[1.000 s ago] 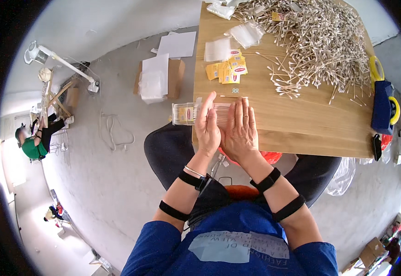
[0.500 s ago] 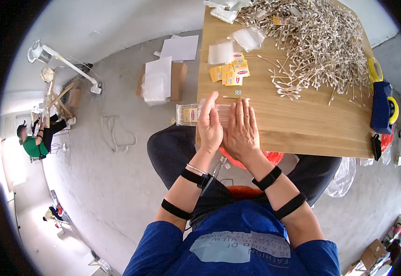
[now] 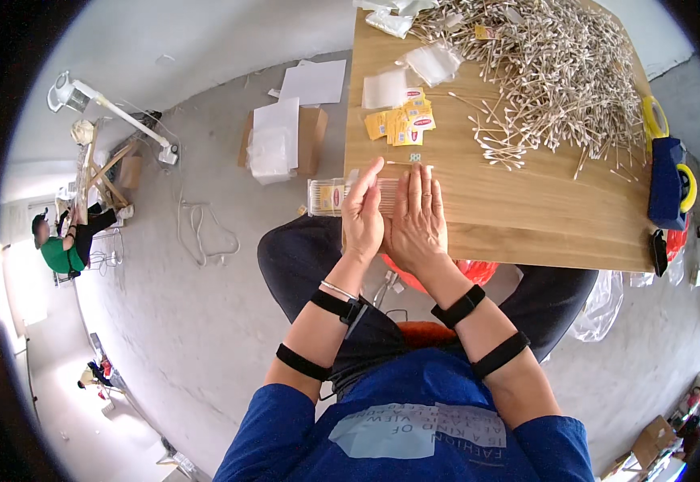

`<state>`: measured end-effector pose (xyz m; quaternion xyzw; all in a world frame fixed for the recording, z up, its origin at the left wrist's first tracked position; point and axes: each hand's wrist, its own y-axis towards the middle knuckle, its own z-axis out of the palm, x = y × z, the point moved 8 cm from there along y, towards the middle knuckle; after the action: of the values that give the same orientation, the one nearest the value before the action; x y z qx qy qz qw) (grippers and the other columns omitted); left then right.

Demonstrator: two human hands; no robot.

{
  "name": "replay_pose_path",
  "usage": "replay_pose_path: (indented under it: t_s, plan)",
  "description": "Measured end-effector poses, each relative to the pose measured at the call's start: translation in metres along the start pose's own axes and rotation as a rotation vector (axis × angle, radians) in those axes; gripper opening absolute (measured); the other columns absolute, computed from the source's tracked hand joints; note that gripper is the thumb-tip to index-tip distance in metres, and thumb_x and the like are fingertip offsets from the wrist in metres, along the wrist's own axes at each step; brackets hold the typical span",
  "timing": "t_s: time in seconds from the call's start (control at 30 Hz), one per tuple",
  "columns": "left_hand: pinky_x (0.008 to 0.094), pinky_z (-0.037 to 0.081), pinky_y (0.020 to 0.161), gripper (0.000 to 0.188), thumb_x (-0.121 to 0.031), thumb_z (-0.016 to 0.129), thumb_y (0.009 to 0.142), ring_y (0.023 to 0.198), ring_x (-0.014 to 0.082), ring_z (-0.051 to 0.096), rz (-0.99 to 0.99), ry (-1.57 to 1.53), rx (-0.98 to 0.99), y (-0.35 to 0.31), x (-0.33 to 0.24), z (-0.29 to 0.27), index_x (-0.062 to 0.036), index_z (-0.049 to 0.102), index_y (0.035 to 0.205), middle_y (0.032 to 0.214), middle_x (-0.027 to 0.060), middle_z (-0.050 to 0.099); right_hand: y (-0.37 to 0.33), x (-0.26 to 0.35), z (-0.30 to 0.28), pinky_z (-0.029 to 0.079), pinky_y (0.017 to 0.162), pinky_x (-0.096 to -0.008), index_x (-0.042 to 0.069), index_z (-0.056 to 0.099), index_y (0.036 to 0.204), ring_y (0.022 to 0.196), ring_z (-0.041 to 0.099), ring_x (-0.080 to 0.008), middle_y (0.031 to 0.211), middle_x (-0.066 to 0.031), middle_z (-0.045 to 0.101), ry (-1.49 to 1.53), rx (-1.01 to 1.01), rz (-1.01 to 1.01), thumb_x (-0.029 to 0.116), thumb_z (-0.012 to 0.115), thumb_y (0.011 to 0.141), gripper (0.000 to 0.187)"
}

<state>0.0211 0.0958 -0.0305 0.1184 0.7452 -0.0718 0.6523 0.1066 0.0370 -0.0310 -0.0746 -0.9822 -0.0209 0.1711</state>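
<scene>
A clear plastic pack of cotton swabs point(image 3: 315, 199) with a yellow card inside lies at the table's left edge and sticks out past it. My left hand point(image 3: 363, 218) stands on its side across the pack, fingers stretched out and thumb raised. Beside it my right hand point(image 3: 418, 223) lies flat, palm down, fingers straight and together, over the pack's right end. Swab sticks show in the narrow gap between the hands. What lies beneath my right palm is hidden. One loose swab point(image 3: 398, 164) rests just beyond the fingertips.
A big heap of cotton swabs point(image 3: 567, 80) covers the table's far right. Yellow cards point(image 3: 402, 126) and clear bags point(image 3: 385, 89) lie beyond my hands. A blue tape dispenser point(image 3: 665, 185) stands at the right edge. Left of the table is a cardboard box point(image 3: 310, 140) with papers.
Both hands have shifted very slightly left and away from me, keeping their poses over the pack. The pack's left end is nearly where it was.
</scene>
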Motion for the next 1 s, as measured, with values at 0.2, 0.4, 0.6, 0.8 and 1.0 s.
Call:
replay_pose_path:
  t_s: [0.2,0.4,0.6,0.8,1.0]
  plan:
    - [0.0318,0.037,0.107,0.038,0.004,0.042,0.095,0.128,0.0219,0.049,0.042,-0.098,-0.019,-0.001,0.001,-0.002,0.0002,0.053,0.131,0.136,0.0130,0.054,-0.002,0.001,-0.004,0.008,0.119,-0.0452,-0.010,0.027,0.143,0.146,0.009,-0.0375,0.153,-0.0278,0.018,0.040,0.030,-0.029,0.039,0.037,0.094,0.071]
    - [0.0309,0.041,0.105,0.042,0.012,0.043,0.091,0.126,0.0218,0.051,0.115,0.272,-0.050,-0.001,-0.010,0.007,0.0003,0.053,0.130,0.134,0.0143,0.055,-0.004,0.001,-0.003,0.008,0.119,-0.0449,-0.010,0.025,0.144,0.146,0.009,-0.0368,0.153,-0.0278,0.017,-0.032,0.069,-0.059,0.036,0.038,0.093,0.069]
    - [0.0307,0.041,0.105,0.044,0.015,0.043,0.089,0.126,0.0209,0.051,0.187,0.365,-0.029,-0.003,-0.011,0.009,-0.0005,0.056,0.128,0.134,0.0142,0.055,-0.007,0.001,-0.003,0.007,0.119,-0.0452,-0.010,0.024,0.144,0.146,0.008,-0.0367,0.153,-0.0284,0.019,-0.091,0.064,-0.108,0.036,0.036,0.094,0.069]
    - [0.0364,0.022,0.117,0.042,-0.009,0.040,0.100,0.138,0.0255,0.035,-0.046,-0.350,0.092,0.003,0.011,0.002,0.0033,0.040,0.140,0.146,0.0193,0.039,-0.005,0.003,0.001,0.006,0.119,-0.0455,-0.012,0.023,0.144,0.146,0.008,-0.0382,0.153,-0.0289,0.017,-0.011,0.056,-0.033,0.040,0.034,0.095,0.072]
    - [0.0368,0.019,0.118,0.045,-0.017,0.035,0.103,0.140,0.0270,0.031,-0.082,-0.408,0.027,0.004,0.008,0.002,0.0048,0.035,0.142,0.149,0.0203,0.035,-0.004,0.005,0.000,0.006,0.119,-0.0461,-0.012,0.026,0.143,0.145,0.010,-0.0392,0.152,-0.0299,0.018,-0.012,0.056,-0.077,0.039,0.035,0.095,0.070]
